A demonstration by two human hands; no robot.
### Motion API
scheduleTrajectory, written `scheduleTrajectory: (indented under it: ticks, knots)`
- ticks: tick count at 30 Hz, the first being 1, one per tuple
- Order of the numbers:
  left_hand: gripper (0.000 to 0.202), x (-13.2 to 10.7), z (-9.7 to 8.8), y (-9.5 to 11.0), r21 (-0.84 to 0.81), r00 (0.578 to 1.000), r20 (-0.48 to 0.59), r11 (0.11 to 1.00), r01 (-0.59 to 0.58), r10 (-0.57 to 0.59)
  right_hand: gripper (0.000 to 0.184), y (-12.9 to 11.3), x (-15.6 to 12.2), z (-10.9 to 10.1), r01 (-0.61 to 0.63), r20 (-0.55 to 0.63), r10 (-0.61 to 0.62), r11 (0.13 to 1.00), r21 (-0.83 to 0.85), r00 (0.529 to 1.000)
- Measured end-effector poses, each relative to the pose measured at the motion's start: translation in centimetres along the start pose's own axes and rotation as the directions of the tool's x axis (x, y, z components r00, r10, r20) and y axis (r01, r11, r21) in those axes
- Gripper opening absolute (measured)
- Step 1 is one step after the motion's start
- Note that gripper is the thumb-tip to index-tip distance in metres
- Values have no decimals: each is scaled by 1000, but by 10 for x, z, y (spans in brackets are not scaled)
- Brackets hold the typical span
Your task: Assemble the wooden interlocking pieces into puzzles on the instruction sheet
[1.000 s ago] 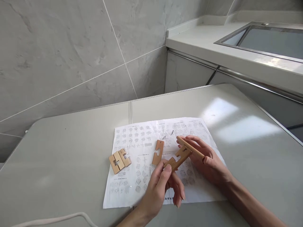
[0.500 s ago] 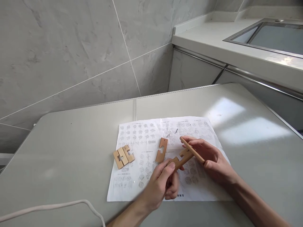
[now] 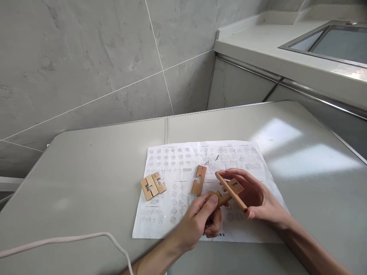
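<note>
My left hand is closed round one end of a notched wooden puzzle piece marked 3. My right hand grips a second flat wooden puzzle piece by its ends, seen nearly edge-on. The numbered piece passes through or behind this second one; how far they interlock is hidden. Just left of them, a notched wooden piece marked 1 lies on the printed instruction sheet. Lighter wooden pieces lie side by side at the sheet's left edge.
The sheet lies on a glossy grey table with a seam across it. A white cable curves over the near left. A tiled wall rises behind, and a counter with a sink stands at the right.
My left hand has pushed the numbered piece rightward, so its marked end now shows beyond the piece in my right hand. The view has shifted slightly.
</note>
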State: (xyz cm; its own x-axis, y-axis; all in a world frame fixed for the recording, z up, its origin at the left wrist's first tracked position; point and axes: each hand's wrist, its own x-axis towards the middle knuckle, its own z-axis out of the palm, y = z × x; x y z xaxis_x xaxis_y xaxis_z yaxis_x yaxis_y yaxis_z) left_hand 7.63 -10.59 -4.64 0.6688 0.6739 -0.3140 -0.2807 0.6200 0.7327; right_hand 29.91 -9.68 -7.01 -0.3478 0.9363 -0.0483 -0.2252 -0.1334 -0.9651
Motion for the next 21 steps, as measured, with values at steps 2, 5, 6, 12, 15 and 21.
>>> scheduleTrajectory:
  ticks: [2, 5, 6, 12, 15, 21]
  knots:
    - [41, 0, -1, -1, -4, 1000, 15, 1000, -3, 3, 79, 0, 0, 0, 21, 18, -21, 999, 38, 1000]
    - [40, 0, -3, -2, -5, 1000, 20, 1000, -10, 10, 78, 0, 1, 1, 20, 42, -23, 996, 82, 999]
    - [39, 0, -3, -2, -3, 1000, 22, 1000, -9, 9, 79, 1, 1, 1, 18, 46, -22, 996, 92, 999]
    - [38, -1, -4, -4, 5, 1000, 26, 1000, -10, 10, 81, 2, 0, -1, 13, 38, -17, 995, 94, 999]
    - [37, -1, -3, -5, 3, 999, 29, 1000, -15, 15, 81, 3, -1, -2, 10, 45, -15, 996, 91, 999]
    - [36, -1, -4, -5, -3, 999, 36, 1000, -20, 20, 81, 4, -2, -2, 18, 32, -19, 999, 48, 999]
